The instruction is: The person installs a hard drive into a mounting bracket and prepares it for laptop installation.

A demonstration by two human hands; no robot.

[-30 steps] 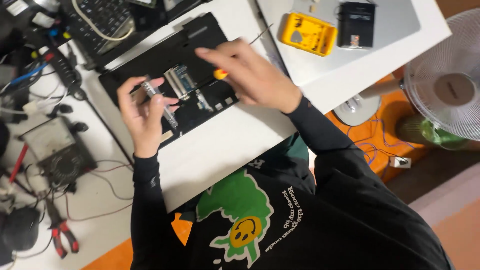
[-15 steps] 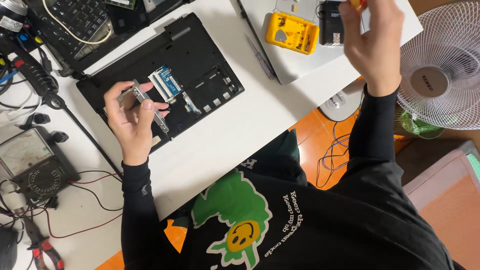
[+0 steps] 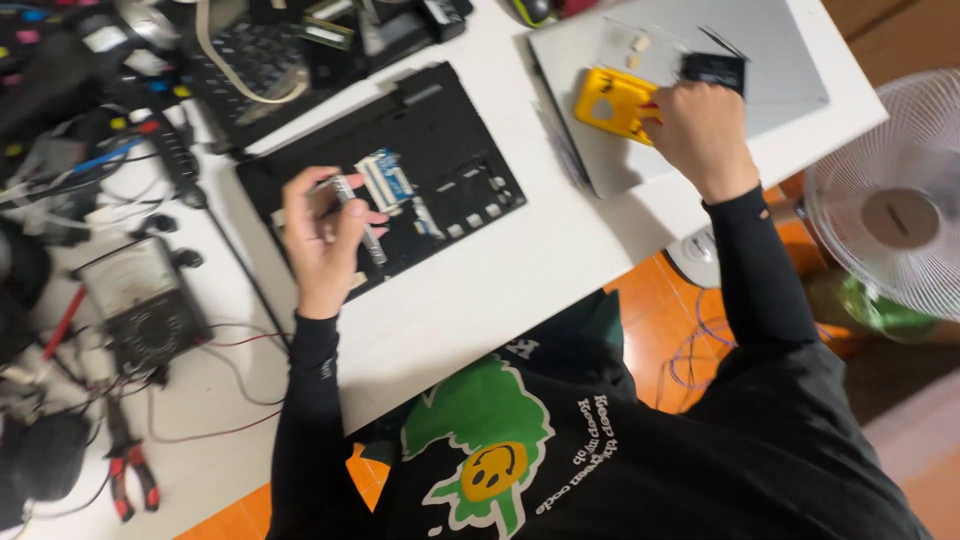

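**Metal strip held over an opened laptop base**

A thin silver metal strip (image 3: 357, 218) is pinched between the thumb and fingers of the left hand (image 3: 322, 238), which is closed around it. The strip is held tilted, just above the black laptop base (image 3: 440, 150) that lies open on the white table (image 3: 520, 270). A small blue and silver part (image 3: 388, 180) is seen inside the base, just beside the strip's upper end.

The right hand (image 3: 697, 128) is stretched well away to the far side of the table, over a closed grey laptop (image 3: 770, 70). It rests against a yellow meter (image 3: 612, 103) and is curled, but what it grips, if anything, cannot be told. A small black box (image 3: 713, 70) lies just beyond the knuckles.

To the left of the base, a dark meter with a dial (image 3: 145, 300), tangled wires and red-handled pliers (image 3: 130, 470) are spread on the table. A white fan (image 3: 895, 225) stands on the floor at the right.
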